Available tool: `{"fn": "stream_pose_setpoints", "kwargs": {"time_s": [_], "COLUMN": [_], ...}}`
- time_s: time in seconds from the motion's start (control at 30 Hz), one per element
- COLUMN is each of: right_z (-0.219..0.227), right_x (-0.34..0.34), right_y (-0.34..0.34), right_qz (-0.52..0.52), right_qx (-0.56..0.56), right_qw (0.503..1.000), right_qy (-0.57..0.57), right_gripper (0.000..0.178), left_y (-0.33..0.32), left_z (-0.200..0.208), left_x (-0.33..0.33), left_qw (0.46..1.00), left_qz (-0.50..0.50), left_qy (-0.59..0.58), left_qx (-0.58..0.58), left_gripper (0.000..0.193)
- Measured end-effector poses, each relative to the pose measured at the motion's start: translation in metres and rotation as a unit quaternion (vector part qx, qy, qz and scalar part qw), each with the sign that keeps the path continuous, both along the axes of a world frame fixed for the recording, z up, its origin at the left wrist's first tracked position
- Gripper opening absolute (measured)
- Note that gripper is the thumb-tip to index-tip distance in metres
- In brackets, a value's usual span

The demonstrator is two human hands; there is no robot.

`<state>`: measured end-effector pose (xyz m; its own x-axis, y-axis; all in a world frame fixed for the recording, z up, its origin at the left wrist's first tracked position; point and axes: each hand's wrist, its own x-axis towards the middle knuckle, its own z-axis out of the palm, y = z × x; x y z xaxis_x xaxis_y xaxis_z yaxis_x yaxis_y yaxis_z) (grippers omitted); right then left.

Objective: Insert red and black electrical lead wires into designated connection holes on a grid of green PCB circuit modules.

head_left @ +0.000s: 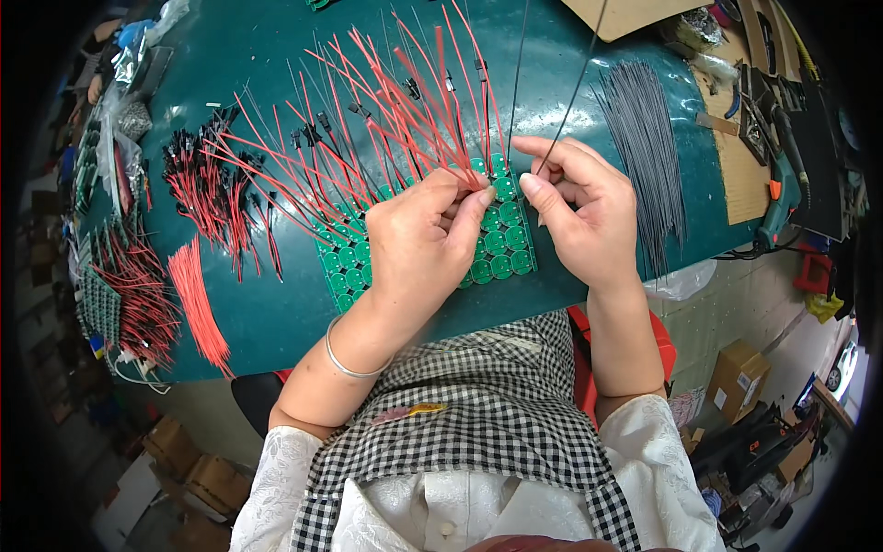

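A panel of small round green circuit boards (pixel 497 244) lies beneath both my hands on the table. Many red wires (pixel 382 101), some with small black connectors (pixel 411 88), rise in a fan from its far side. My left hand (pixel 418 235) is closed over the panel, thumb and forefinger pinched around the lower ends of red wires; the exact grip is partly hidden. At the panel's right edge, my right hand (pixel 584 207) pinches a thin black wire (pixel 572 97) that runs up and away. Another black wire (pixel 519 74) stands just left of it, close to the fingertips.
A bundle of black wires (pixel 644 156) lies on the green table (pixel 276 322) at right. To the left are red-and-black connector leads (pixel 207 175), cut red wires (pixel 198 304) and more wired boards (pixel 99 299). A green-handled tool (pixel 780 198) sits by cardboard (pixel 736 175).
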<state>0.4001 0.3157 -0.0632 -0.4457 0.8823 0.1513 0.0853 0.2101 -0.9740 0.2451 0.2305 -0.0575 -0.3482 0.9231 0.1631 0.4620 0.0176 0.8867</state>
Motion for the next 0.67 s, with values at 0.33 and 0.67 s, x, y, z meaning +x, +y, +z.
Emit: {"fn": "stream_pose_setpoints", "kwargs": {"time_s": [0.33, 0.67], "right_z": [-0.0002, -0.0023], "right_x": [0.0019, 0.003], "right_y": [0.001, 0.0018], "right_qz": [-0.027, -0.033], "right_qx": [0.007, 0.004], "right_qw": [1.0, 0.999], "right_qy": [0.001, 0.003], "right_gripper": [0.027, 0.024], "left_y": [-0.0011, -0.0014], "left_z": [-0.0012, -0.0031], "left_x": [0.0009, 0.0004], "left_qw": [1.0, 0.999], "left_qz": [-0.001, -0.004], "left_qy": [-0.003, 0.05], "left_qx": [0.006, 0.015], "left_gripper": [0.01, 0.012]}}
